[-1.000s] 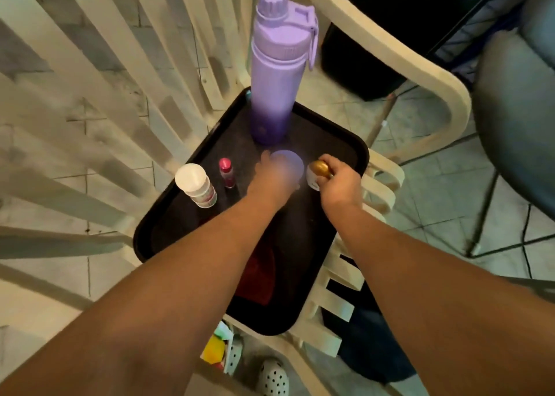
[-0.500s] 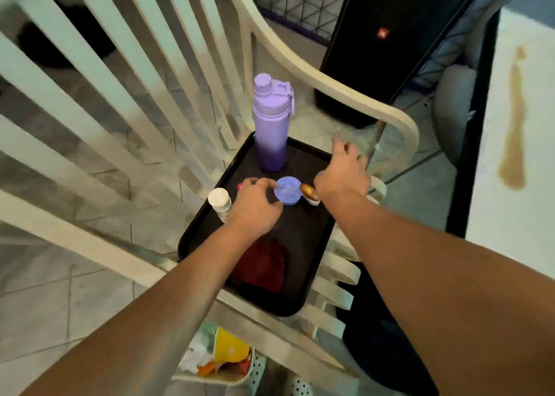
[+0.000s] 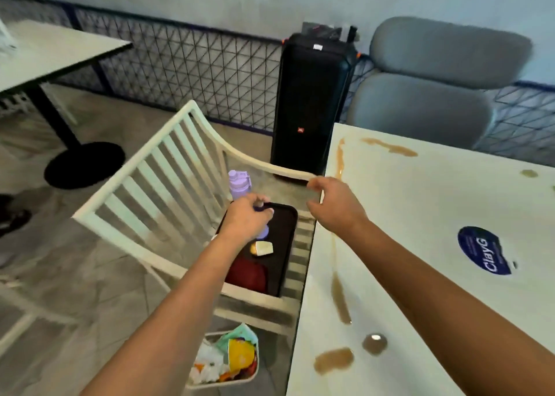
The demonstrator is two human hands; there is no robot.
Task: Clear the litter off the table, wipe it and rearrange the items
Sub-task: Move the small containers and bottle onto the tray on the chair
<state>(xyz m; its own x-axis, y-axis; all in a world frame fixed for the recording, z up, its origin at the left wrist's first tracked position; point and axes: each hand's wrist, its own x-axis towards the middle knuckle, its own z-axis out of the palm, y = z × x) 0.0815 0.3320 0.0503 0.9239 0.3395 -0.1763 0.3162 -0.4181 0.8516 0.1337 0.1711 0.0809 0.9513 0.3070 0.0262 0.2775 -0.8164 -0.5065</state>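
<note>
The white square table, streaked and spotted with brown spills, lies just right of the right hand, whose fingers hang loosely curled and hold nothing above the table's left edge. The left hand hovers with curled fingers over the black plastic tray on the cream slatted chair; I cannot tell whether it grips anything. Beyond its fingertips stands a lilac water bottle; a small cream-and-gold jar and a dark red cloth lie nearer its wrist. A white basket of litter sits below the forearm.
</note>
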